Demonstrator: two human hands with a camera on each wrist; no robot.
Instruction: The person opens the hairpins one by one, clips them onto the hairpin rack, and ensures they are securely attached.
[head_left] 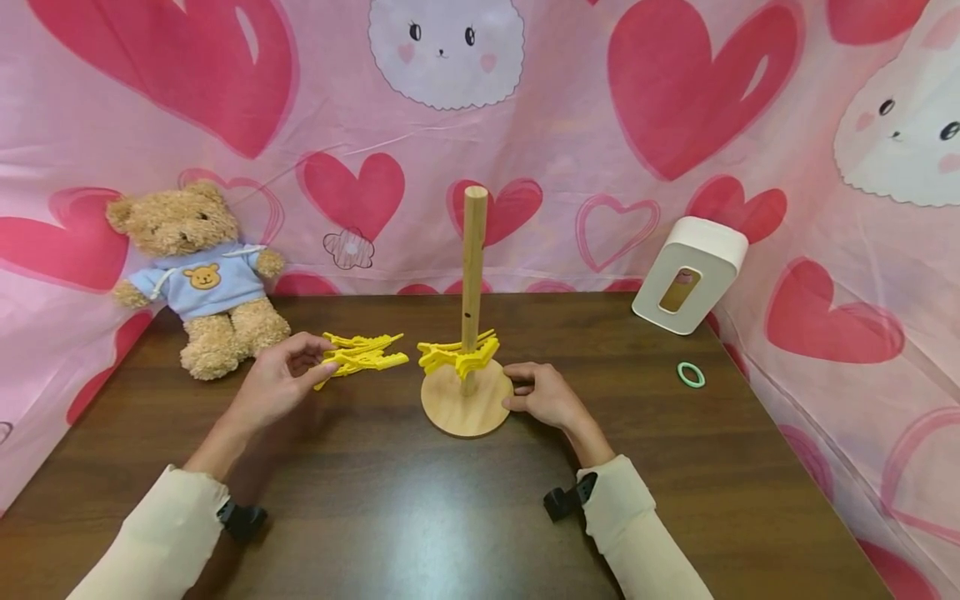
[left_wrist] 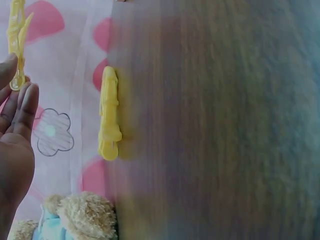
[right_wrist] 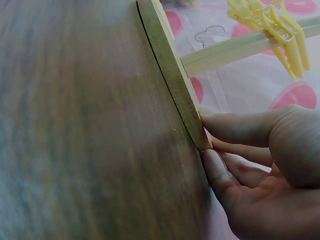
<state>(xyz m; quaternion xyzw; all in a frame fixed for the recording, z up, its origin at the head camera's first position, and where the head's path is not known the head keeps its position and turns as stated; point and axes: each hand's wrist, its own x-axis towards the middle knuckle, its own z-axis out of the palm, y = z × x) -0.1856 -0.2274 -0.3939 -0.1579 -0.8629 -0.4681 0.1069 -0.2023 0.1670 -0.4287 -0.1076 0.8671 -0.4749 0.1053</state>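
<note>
My left hand pinches a yellow plastic clip between thumb and fingertips, raised above the tabletop in the left wrist view. Another yellow clip lies on the table just below it. To the right stands a wooden post on a round wooden base. Yellow clips sit on the lower part of that post, crosswise to it. The thumb and fingers of my right hand grip the right edge of the base, thumb on top in the right wrist view.
A teddy bear in a blue top sits at the back left. At the back right stands a white box with an oval opening, and a mint green ring lies in front of it. A pink heart-print cloth hangs behind the brown table.
</note>
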